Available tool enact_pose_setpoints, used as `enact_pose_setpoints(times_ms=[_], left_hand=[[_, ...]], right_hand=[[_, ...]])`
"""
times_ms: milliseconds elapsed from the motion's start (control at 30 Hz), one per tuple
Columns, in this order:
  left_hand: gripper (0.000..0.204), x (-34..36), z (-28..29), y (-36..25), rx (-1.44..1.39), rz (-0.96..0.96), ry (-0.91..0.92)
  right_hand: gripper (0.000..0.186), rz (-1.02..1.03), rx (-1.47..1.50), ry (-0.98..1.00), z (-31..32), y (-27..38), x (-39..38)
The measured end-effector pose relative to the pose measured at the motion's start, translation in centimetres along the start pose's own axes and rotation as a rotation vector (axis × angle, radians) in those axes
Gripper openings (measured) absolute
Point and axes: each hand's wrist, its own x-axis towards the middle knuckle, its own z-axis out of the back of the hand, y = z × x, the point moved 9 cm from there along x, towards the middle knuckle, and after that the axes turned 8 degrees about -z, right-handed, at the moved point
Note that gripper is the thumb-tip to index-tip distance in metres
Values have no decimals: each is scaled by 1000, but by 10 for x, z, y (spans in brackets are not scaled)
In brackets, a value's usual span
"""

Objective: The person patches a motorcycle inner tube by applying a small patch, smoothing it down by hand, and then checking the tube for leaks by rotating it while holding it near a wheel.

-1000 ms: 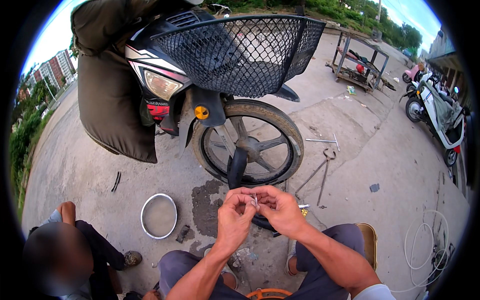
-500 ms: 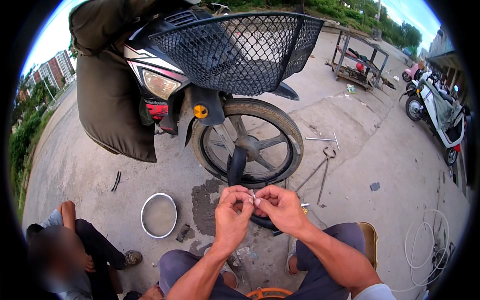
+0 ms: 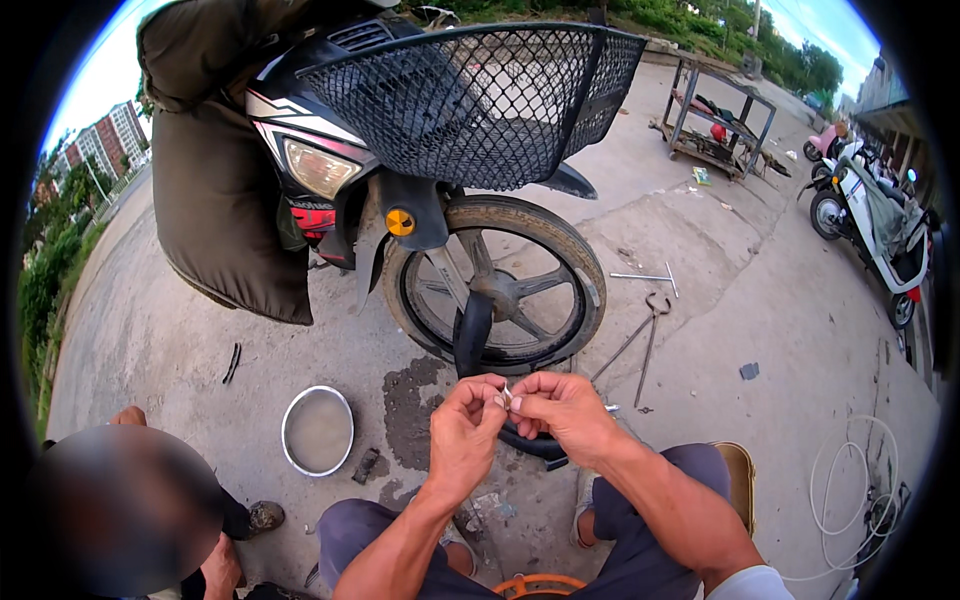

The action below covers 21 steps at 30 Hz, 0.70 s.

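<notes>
My left hand (image 3: 465, 430) and my right hand (image 3: 565, 418) meet in front of me, both pinching a small pale, thin piece (image 3: 506, 395) at their fingertips; its detail is too small to make out. Below and behind them a black rubber inner tube (image 3: 475, 325) hangs from the dusty front wheel (image 3: 570, 280) of a scooter (image 3: 400, 110) with a black mesh basket. Part of the tube is hidden by my hands. A metal basin of cloudy water (image 3: 318, 430) stands on the concrete to the left of my hands.
A co-worker's arm (image 3: 220, 565) and shoe are at lower left. Long pliers (image 3: 648, 355) and a T-bar tool (image 3: 645, 277) lie right of the wheel. A metal cart (image 3: 725, 130), parked scooters (image 3: 865, 220), a coiled pale hose (image 3: 850, 480) and a tan container (image 3: 738, 485) are further right.
My fingers have shifted slightly on the small piece, still pinching it. The co-worker at lower left has leaned toward me, with a hand now lowered.
</notes>
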Motion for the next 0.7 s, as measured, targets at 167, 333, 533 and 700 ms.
enact_pose_setpoints(times_ms=[167, 333, 533, 700], left_hand=[[4, 0, 0, -2, -38, 10, 1], [3, 2, 0, -3, -53, -7, -6], [5, 5, 3, 4, -171, 45, -57], [13, 7, 7, 13, -250, 62, -115]], right_hand=[[10, -48, 39, 11, 0, -4, 1], [6, -70, 157, 25, 0, -7, 1], [9, -60, 269, 57, -1, -4, 0], [10, -52, 298, 35, 0, 0, 0]])
